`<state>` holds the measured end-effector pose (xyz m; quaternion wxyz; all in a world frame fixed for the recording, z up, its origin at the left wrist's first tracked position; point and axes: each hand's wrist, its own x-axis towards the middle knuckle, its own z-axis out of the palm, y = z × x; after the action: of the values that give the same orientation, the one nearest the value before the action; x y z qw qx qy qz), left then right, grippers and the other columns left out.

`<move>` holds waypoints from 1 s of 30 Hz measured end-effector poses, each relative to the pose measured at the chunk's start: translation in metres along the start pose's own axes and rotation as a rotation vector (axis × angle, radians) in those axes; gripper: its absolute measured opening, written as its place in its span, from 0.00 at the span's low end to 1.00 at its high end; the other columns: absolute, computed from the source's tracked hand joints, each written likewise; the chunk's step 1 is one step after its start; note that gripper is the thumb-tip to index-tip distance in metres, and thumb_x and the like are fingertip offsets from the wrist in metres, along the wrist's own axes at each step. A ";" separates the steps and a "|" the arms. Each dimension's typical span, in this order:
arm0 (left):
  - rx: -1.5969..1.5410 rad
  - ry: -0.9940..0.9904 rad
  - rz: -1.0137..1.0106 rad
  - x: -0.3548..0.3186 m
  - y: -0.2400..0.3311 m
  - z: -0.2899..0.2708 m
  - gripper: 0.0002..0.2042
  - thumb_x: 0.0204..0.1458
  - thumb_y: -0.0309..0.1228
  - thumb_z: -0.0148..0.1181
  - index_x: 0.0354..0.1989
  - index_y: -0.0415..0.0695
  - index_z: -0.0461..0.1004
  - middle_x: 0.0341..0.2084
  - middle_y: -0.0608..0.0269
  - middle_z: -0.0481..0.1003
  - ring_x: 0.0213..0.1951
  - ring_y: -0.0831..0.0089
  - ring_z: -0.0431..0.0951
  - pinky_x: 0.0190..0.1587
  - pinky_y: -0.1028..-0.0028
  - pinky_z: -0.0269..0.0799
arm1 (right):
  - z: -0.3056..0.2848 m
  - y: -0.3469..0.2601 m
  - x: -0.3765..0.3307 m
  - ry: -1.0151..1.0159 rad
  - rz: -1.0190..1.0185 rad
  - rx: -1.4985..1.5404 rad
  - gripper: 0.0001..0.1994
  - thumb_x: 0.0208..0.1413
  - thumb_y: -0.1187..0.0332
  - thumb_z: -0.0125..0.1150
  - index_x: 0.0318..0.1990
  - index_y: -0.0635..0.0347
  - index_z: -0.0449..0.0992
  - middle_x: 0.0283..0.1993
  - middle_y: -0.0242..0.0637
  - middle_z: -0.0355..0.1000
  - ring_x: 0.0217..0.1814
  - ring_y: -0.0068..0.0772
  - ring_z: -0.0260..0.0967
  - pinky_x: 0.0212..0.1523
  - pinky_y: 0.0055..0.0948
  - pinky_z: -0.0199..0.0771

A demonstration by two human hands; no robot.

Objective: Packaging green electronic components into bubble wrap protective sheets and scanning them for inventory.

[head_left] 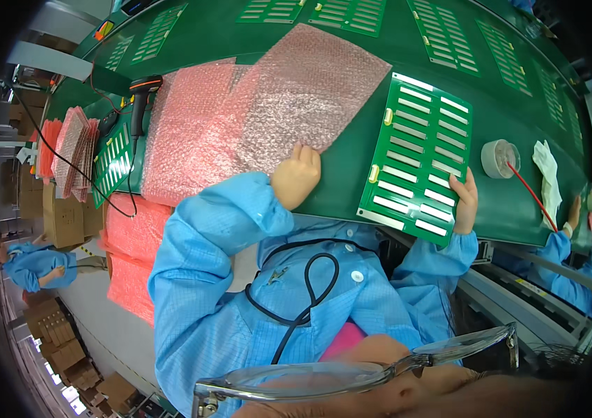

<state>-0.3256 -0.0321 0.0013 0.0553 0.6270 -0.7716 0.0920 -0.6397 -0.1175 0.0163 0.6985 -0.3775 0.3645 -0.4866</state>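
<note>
My left hand (296, 175) has its fingers curled over the lower corner of a pinkish clear bubble-wrap bag (313, 80). That bag lies aslant on more pink bubble-wrap bags (188, 125) spread on the green bench. In my right hand (464, 202) is the right edge of a green circuit board panel (427, 161), thumb on its face and the other fingers partly hidden at the edge. The panel carries two columns of white and silver strips, with small yellowish parts along its left edge. A narrow stretch of bench separates the bag from the panel.
A barcode scanner (140, 104) stands left, with a cable nearby. Bundled pink bags (69, 153) sit at the bench's left end. Several board panels (442, 35) lie farther back. To the right are a white tub (496, 159), a red stick (533, 198), a white cloth (548, 174) and a co-worker's sleeve (557, 254).
</note>
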 end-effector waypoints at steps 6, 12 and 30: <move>-0.595 -0.007 -0.218 0.016 -0.036 -0.017 0.06 0.42 0.25 0.57 0.29 0.38 0.72 0.20 0.58 0.75 0.25 0.65 0.77 0.26 0.70 0.72 | 0.007 -0.004 -0.013 -0.016 0.020 0.085 0.19 0.52 0.75 0.46 0.53 0.68 0.58 0.48 0.47 0.66 0.46 0.35 0.68 0.46 0.29 0.69; -0.845 -0.113 -0.353 0.031 -0.051 -0.029 0.10 0.41 0.24 0.62 0.31 0.37 0.68 0.21 0.60 0.72 0.25 0.73 0.73 0.30 0.74 0.69 | 0.016 -0.008 -0.022 -0.113 0.135 0.160 0.22 0.51 0.76 0.47 0.56 0.68 0.56 0.50 0.46 0.65 0.48 0.34 0.67 0.49 0.29 0.67; -0.618 0.139 0.000 0.030 -0.021 -0.085 0.11 0.41 0.16 0.48 0.34 0.38 0.67 0.34 0.52 0.66 0.35 0.52 0.70 0.36 0.62 0.67 | 0.070 -0.007 0.020 -0.292 0.268 -0.066 0.23 0.48 0.75 0.52 0.54 0.67 0.59 0.48 0.41 0.67 0.46 0.30 0.67 0.48 0.27 0.66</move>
<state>-0.3136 -0.0475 0.0916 0.2958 0.5727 -0.7574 -0.1041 -0.5754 -0.1266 0.0511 0.7898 -0.4147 0.3220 -0.3172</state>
